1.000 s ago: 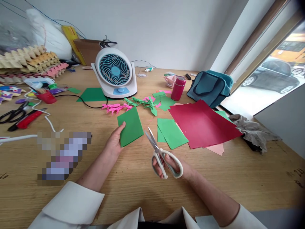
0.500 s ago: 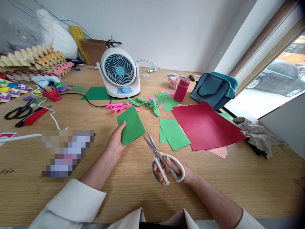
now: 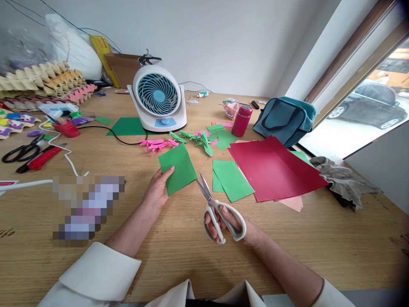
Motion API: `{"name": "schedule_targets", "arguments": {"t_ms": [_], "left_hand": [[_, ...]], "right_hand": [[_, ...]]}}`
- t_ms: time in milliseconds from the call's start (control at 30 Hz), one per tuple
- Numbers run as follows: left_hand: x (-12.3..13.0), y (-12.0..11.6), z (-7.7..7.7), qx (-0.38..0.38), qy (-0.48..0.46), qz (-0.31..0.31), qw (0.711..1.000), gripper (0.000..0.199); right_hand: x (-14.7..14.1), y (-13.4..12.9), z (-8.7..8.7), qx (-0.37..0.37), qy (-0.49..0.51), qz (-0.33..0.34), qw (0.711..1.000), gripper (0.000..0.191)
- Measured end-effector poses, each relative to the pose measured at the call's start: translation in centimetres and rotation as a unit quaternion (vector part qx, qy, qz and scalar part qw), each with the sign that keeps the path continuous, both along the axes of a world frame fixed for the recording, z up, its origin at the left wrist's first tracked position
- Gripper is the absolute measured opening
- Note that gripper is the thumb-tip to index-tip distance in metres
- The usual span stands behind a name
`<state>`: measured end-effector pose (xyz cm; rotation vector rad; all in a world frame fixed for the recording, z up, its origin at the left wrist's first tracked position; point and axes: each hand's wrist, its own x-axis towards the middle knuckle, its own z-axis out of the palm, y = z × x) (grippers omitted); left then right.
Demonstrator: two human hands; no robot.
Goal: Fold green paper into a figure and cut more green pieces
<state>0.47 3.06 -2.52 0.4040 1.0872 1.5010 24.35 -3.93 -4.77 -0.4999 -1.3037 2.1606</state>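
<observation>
My left hand [image 3: 161, 183] pinches a folded piece of green paper [image 3: 179, 169] by its lower left side, thumb on top. My right hand [image 3: 225, 219] grips white-handled scissors [image 3: 209, 200], fingers through the loops. Their blades are parted, with the tips close to the paper's right corner; I cannot tell whether they touch it. Beyond the paper lie a bundle of pink paper cut-outs [image 3: 156, 145] and several green paper cut-outs [image 3: 204, 142]. More green sheets [image 3: 234, 181] rest to the right, beside large dark red sheets [image 3: 275, 170].
A white fan [image 3: 158, 96] stands at the back. Behind the red sheets are a red flask [image 3: 242, 120] and a teal bag [image 3: 284, 119]. Black scissors [image 3: 22, 152], a red-handled cutter [image 3: 44, 158] and a red cup [image 3: 67, 128] lie left. A grey cloth [image 3: 343, 179] is at right.
The green paper in my left hand has shifted slightly right, and its tilt has changed a little. My right hand and the scissors have risen slightly, blades still parted.
</observation>
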Motion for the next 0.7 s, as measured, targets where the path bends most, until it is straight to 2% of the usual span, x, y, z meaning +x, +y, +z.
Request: {"name": "schedule_targets", "arguments": {"t_ms": [133, 233, 567, 700], "left_hand": [[0.0, -0.1, -0.1, 0.064, 0.051, -0.019, 0.996, 0.042], [-0.1, -0.1, 0.0, 0.083, 0.063, -0.033, 0.994, 0.05], [0.3, -0.6, 0.6, -0.008, -0.034, -0.096, 0.995, 0.026], [0.5, -0.8, 1.0, -0.044, -0.068, -0.082, 0.993, 0.021]], "right_hand": [[-0.1, 0.1, -0.2, -0.011, 0.001, -0.007, 1.0, 0.058], [-0.1, 0.2, -0.3, -0.015, 0.006, -0.009, 1.0, 0.058], [-0.3, 0.2, 0.0, -0.018, 0.011, -0.023, 1.0, 0.058], [-0.3, 0.2, 0.0, -0.019, 0.009, -0.028, 0.999, 0.058]]}}
